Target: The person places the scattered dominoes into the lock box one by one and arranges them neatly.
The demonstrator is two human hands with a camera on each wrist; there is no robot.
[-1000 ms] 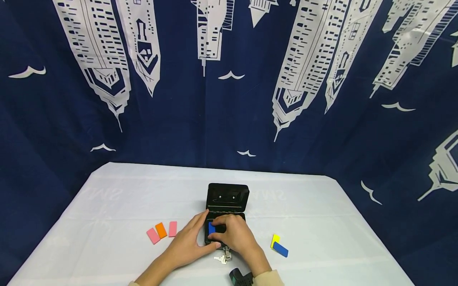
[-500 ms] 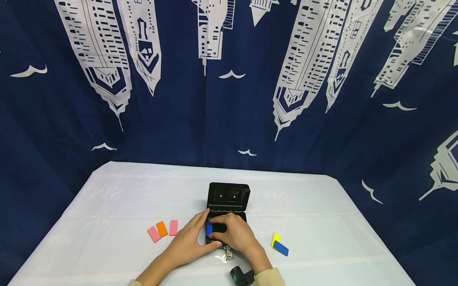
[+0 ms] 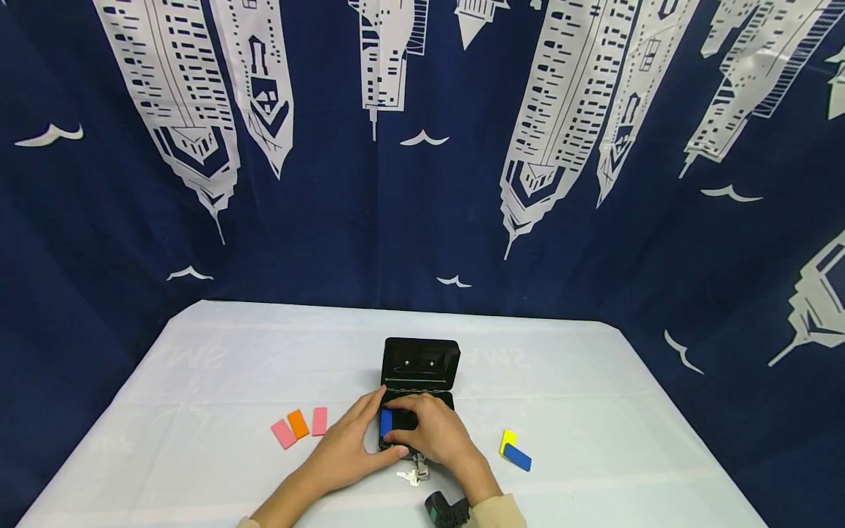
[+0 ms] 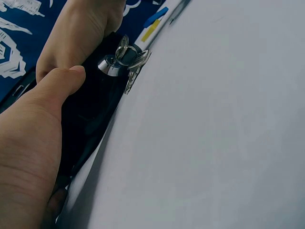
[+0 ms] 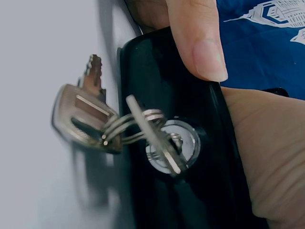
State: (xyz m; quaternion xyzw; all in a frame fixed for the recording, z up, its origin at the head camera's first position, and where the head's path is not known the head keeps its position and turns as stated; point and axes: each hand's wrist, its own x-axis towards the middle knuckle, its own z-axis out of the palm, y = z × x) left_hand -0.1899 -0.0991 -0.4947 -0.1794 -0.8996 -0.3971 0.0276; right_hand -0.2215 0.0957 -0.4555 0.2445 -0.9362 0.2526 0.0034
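Note:
A small black cash box [image 3: 420, 364] stands with its lid raised at the back. My left hand [image 3: 353, 447] holds the box along its left side, thumb over the front rim, as the left wrist view also shows with the box's front wall [image 4: 88, 112]. Inside the box, against its left wall, is a blue domino-like block [image 3: 386, 424]. My right hand [image 3: 432, 433] reaches in and pinches this block between thumb and finger at its two ends. In the right wrist view keys [image 5: 86, 117] hang on a ring from the front lock [image 5: 190, 143].
Left of the box lie two pink blocks [image 3: 284, 434] and an orange block [image 3: 298, 424]. To the right a blue block [image 3: 518, 457] overlaps a yellow block [image 3: 507, 441]. A dark wrist camera [image 3: 445, 510] sits at the right cuff. Behind the white table [image 3: 198, 440] hangs a printed navy cloth [image 3: 343, 242].
Over the past second my right hand has shifted the blue block slightly left, toward the box's left wall. My left hand keeps its place on the box.

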